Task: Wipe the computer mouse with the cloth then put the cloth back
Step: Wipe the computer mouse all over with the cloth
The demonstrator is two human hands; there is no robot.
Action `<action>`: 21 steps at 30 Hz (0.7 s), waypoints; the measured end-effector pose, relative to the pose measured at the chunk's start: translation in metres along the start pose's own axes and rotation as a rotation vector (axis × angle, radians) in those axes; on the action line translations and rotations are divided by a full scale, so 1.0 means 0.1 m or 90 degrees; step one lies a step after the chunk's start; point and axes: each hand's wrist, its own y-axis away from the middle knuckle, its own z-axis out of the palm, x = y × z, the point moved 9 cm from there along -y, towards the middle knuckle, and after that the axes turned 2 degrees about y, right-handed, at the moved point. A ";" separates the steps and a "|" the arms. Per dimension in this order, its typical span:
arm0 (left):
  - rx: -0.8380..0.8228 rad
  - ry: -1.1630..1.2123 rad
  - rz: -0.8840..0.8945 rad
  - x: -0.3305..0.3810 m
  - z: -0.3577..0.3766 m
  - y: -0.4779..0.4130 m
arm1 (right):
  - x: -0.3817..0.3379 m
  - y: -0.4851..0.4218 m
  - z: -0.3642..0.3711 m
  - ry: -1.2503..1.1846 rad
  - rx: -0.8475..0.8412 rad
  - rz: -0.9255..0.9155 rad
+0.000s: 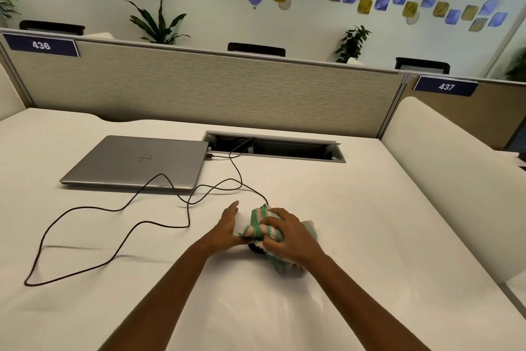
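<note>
A pink and green cloth [260,224] is bunched over a black computer mouse [255,249], of which only a dark sliver shows at the near left under the cloth. My right hand [287,236] presses down on the cloth, fingers curled into it. My left hand [227,226] rests against the mouse's left side, fingers stretched forward and touching the cloth's edge; how firmly it grips the mouse is hidden. The mouse's black cable [113,209] leaves the far end of the cloth and loops across the white desk [355,222].
A closed silver laptop [136,162] lies at the far left with a cable plugged into its right side. Behind it is an open cable slot [273,147] in the desk. A beige partition [213,86] stands at the back, a cream divider [455,180] at right.
</note>
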 end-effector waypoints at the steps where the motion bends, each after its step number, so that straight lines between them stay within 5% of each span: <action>1: -0.002 -0.014 0.000 0.00 0.00 0.00 | 0.02 0.04 -0.02 0.000 -0.001 -0.003; 8: -0.005 -0.058 -0.022 0.01 -0.01 0.02 | 0.23 0.29 -0.23 -0.002 -0.033 0.008; 12: 0.004 -0.076 -0.034 0.08 0.04 0.04 | 0.50 0.36 -0.57 -0.073 0.069 0.101; 15: 0.117 -0.095 -0.034 0.24 0.03 0.08 | 0.64 0.37 -0.76 -0.112 0.155 0.148; 21: 0.166 -0.271 -0.087 0.52 0.25 0.08 | 0.69 0.32 -0.71 -0.122 0.188 0.201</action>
